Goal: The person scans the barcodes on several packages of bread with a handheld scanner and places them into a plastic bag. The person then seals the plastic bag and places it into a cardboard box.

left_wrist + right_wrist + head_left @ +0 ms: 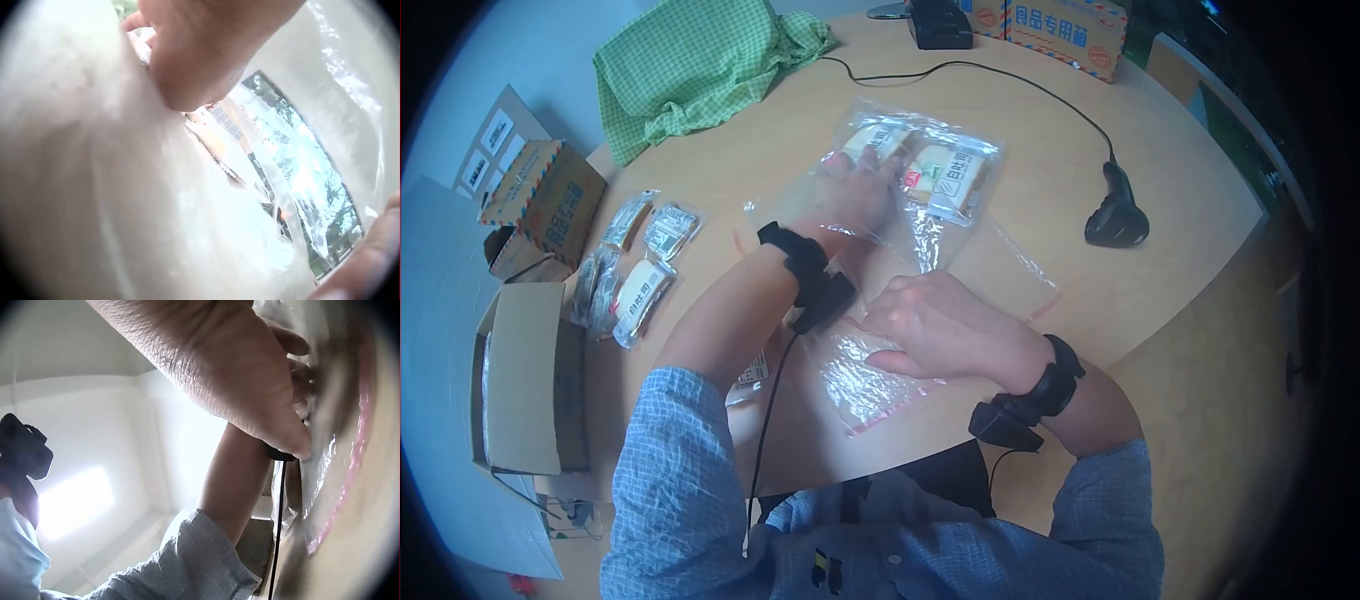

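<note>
A large clear plastic bag with pink-edged seams lies spread on the table. Toward its far end are two wrapped packs of white toast; the right pack lies flat and shows its label. My left hand reaches in under the film and grips the left toast pack, covering part of it. Milky film fills much of the left wrist view beside the left hand. Nearer my body, my right hand holds the bag's film with curled fingers. In the right wrist view, its fingertips meet the plastic.
Several wrapped packs lie at the left, beside an open carton and a printed box. A green checked cloth sits at the back. On the right lies a corded barcode scanner; its cable crosses the far table.
</note>
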{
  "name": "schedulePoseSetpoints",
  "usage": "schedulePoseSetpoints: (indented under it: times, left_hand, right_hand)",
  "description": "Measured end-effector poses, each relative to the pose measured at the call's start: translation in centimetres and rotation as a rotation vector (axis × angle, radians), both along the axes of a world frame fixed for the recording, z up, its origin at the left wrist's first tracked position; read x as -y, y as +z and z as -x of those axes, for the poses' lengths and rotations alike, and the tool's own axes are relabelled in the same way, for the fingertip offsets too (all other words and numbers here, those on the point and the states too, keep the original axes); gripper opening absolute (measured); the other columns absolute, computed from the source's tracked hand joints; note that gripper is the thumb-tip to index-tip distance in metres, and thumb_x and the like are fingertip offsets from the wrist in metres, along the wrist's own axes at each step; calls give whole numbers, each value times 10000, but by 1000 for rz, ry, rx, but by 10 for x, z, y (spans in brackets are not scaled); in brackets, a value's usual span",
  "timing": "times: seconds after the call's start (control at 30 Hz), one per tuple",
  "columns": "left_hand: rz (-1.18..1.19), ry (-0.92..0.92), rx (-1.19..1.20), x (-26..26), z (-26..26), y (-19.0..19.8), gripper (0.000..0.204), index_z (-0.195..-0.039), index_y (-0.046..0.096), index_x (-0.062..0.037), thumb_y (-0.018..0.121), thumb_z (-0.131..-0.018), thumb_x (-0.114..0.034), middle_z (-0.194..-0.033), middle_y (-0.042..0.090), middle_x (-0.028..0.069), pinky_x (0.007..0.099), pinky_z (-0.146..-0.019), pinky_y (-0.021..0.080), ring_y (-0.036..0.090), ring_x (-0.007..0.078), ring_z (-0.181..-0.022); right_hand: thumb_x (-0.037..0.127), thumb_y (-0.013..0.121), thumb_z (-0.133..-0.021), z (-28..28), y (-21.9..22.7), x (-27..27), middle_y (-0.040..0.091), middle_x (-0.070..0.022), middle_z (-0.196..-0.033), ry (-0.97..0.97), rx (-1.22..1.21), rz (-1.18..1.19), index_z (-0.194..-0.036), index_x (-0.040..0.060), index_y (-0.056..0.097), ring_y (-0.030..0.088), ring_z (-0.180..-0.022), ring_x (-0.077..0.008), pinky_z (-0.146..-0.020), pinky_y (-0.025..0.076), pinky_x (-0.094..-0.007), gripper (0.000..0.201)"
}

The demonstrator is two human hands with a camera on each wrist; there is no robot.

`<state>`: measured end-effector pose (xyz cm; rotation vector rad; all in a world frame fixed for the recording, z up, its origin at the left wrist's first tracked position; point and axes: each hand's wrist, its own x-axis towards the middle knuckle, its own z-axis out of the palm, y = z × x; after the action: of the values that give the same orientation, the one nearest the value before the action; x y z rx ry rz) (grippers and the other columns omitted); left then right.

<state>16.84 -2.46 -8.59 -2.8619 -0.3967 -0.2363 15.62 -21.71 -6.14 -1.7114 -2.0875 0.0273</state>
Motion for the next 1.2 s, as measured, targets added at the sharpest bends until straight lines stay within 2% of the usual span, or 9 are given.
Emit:
schedulePoseSetpoints:
  times: [0.13, 0.23, 0.33, 0.53, 0.73, 0.8, 0.93, 1.03, 1.2]
  left_hand:
    - [112, 165, -43, -17, 13, 7, 430, -1299, 402, -173, 406, -872, -218, -1344, 362, 165, 529, -976, 290, 386, 405, -1181]
    - [165, 119, -52, -25, 28, 11, 457, -1303, 389, -138, 430, -861, -244, -1327, 370, 188, 527, -973, 290, 374, 399, -1194]
    - [240, -109, 294, -30, 30, -8, 470, -1274, 402, -87, 453, -850, -283, -1309, 383, 177, 530, -978, 282, 359, 368, -1213]
    - [227, -98, -34, -28, 39, 6, 475, -1227, 424, -51, 489, -828, -301, -1309, 370, 146, 522, -959, 313, 329, 308, -1238]
    - [302, 66, 142, -25, 22, 7, 420, -1134, 471, -8, 508, -814, -277, -1086, 558, 157, 453, -818, 447, 539, 316, -1025]
    - [74, 20, 148, -33, 15, -2, 400, -1106, 480, -9, 525, -801, -263, -952, 611, 143, 432, -743, 477, 596, 318, -901]
    - [149, 78, 110, -27, 18, -7, 420, -1136, 471, -17, 520, -809, -275, -1056, 563, 167, 438, -823, 445, 545, 328, -1010]
    - [241, -182, 210, -3, 58, -4, 458, -1195, 452, -22, 522, -825, -284, -1277, 394, 179, 442, -975, 318, 398, 364, -1159]
    - [495, -254, 74, -2, 144, 14, 412, -1139, 490, 6, 536, -824, -255, -1208, 457, 196, 432, -927, 363, 447, 350, -1116]
  right_hand:
    - [232, 684, -673, -3, 1, -1, 596, -82, -667, -67, 23, 48, -735, 41, 625, 591, -740, -255, -644, 479, -356, 210]
    - [221, 693, -663, -5, -2, -3, 596, -80, -697, -191, 52, 56, -755, 47, 620, 586, -735, -254, -639, 479, -356, 211]
    - [212, 697, -658, -5, -11, -6, 601, -75, -812, -175, 24, -116, -819, 50, 611, 577, -786, -253, -647, 478, -359, 244]
    - [201, 704, -653, -2, -15, -10, 545, -102, -1018, -118, 40, -65, -967, 26, 571, 508, -995, -283, -829, 430, -375, 383]
    - [206, 700, -663, -2, -14, -10, 542, -122, -1039, -100, 8, -46, -971, 14, 572, 501, -1017, -299, -870, 413, -388, 385]
    - [211, 692, -667, -3, -12, -9, 554, -133, -1042, -68, -7, -65, -950, 9, 583, 514, -998, -301, -851, 428, -387, 364]
    - [209, 683, -668, -8, -13, -8, 564, -140, -1039, -84, -34, -66, -949, 9, 592, 524, -985, -301, -836, 440, -383, 356]
    - [199, 676, -669, -9, -10, -8, 566, -138, -1037, -63, -32, -46, -976, 5, 588, 522, -988, -303, -841, 438, -381, 373]
    - [180, 664, -688, -6, -5, -8, 576, -119, -1003, -120, -46, -19, -937, 13, 609, 532, -973, -291, -829, 449, -371, 305]
